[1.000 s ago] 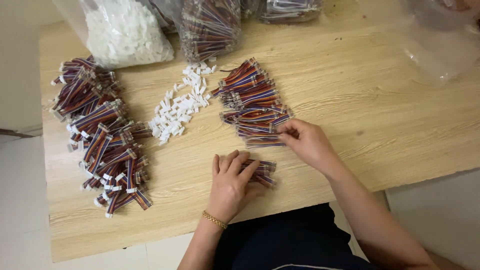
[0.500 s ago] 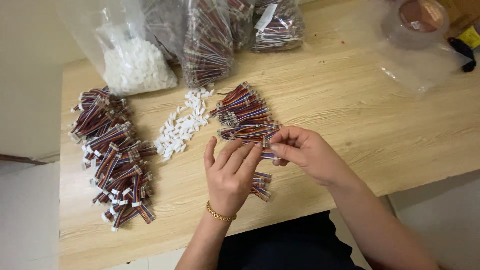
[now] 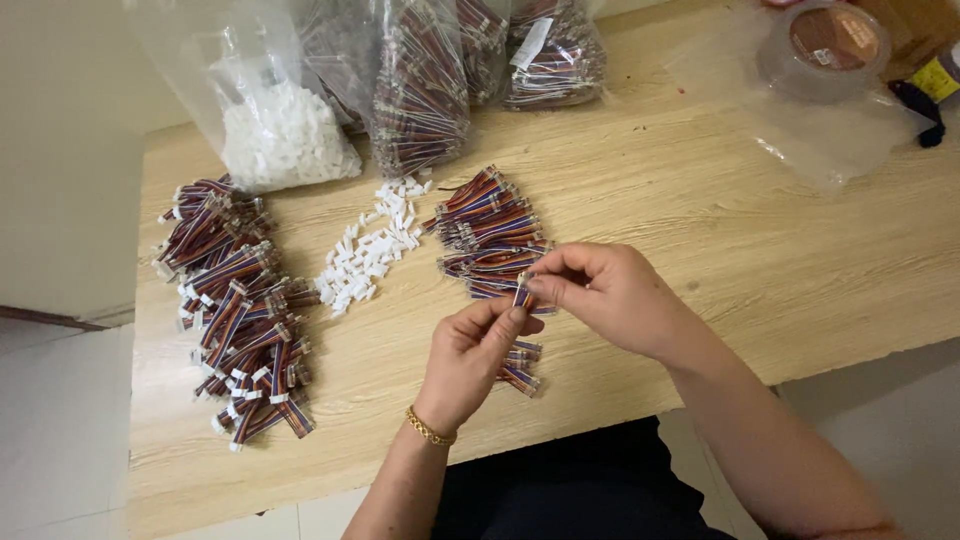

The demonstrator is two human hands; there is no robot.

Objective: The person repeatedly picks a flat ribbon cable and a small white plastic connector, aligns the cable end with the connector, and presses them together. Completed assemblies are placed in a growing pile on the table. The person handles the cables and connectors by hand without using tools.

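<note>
A small striped wire bundle point(image 3: 522, 294) is pinched above the table point(image 3: 700, 220) by the left hand point(image 3: 470, 360) and the right hand point(image 3: 605, 295), each grip closed on it. It looks light and bendy, best held near its ends.

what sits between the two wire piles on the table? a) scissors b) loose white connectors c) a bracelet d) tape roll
b: the loose white connectors lie in a strip between the left wire pile and the middle wire pile on the table.
</note>
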